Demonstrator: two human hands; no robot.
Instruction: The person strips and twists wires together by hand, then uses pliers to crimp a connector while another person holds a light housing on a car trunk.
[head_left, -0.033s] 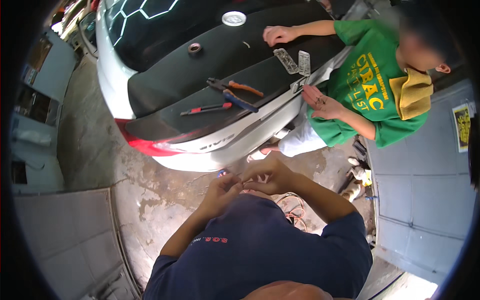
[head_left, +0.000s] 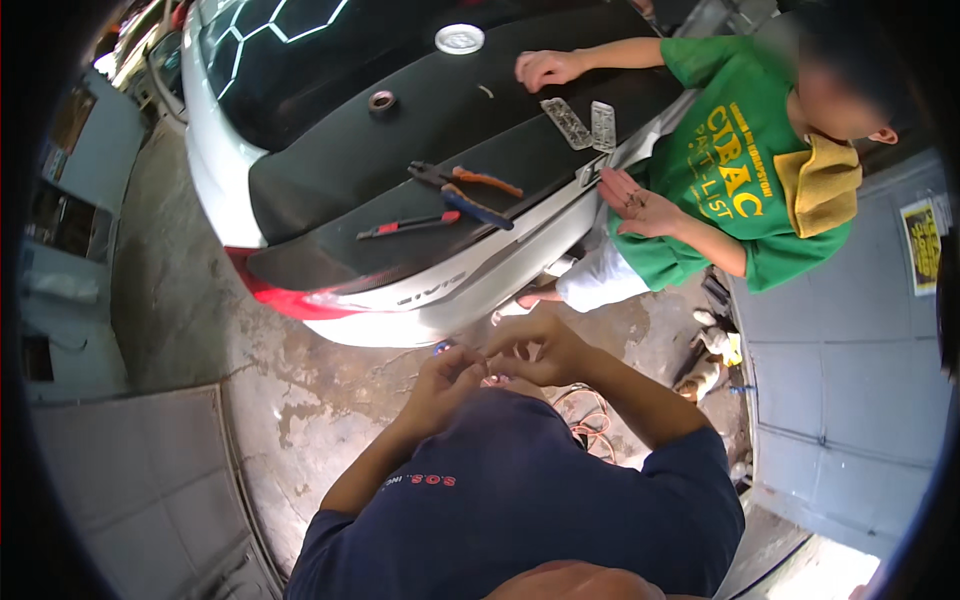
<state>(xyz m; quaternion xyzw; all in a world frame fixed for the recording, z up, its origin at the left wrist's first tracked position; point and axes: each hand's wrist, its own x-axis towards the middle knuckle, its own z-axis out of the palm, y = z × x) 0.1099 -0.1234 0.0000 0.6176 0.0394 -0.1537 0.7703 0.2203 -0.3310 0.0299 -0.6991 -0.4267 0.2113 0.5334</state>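
The left hand [head_left: 440, 378] and right hand [head_left: 535, 350] meet in front of the person's chest, just below the car's bumper [head_left: 480, 285]; the fingers [head_left: 462, 362] of the left curl inward and seem to pinch a small part [head_left: 441, 348] with a bluish glint, too small to make out; the right hand's fingers arch over it, tips bent down and touching the left; whether they grip anything I cannot tell. The hands hang over stained concrete floor [head_left: 300, 400], near an orange cord [head_left: 590, 410].

On the black car panel [head_left: 330, 180] lie pliers [head_left: 465, 180] with orange and blue handles, crossed, and just beside them a red-handled tool [head_left: 410, 226]; further up sit a tape roll [head_left: 381, 100] and a white round lid [head_left: 459, 38], well apart; two flat grey plates [head_left: 585, 122] lie side by side near the right edge.

Another person in a green shirt [head_left: 740, 180] leans at the car's side, one hand [head_left: 545, 68] resting on the panel, the other [head_left: 630, 195] palm up, open.
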